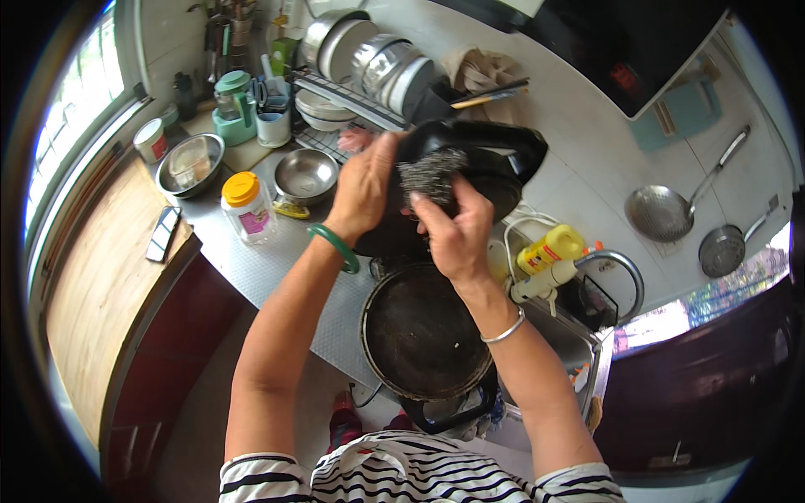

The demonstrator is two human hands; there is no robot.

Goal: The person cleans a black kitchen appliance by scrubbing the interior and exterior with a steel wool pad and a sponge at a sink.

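My right hand [458, 232] grips a steel-wool scouring pad [433, 173] and presses it against a raised black appliance part, seemingly the lid [500, 135] of an electric griddle. My left hand [366, 182] supports that part at its left side; its fingertips are partly hidden, so their grip cannot be told. Below both hands lies the round dark griddle plate [424, 333], with a black handle at its near edge and a small pale speck on its surface. A green bangle circles my left wrist, a silver one my right.
Behind stands a dish rack [352, 97] with metal bowls. To the left are a steel bowl [306, 174], a yellow-lidded plastic jar [247, 207] and a phone [163, 234]. A yellow bottle [550, 249] and a curved faucet [629, 270] stand by the sink at right.
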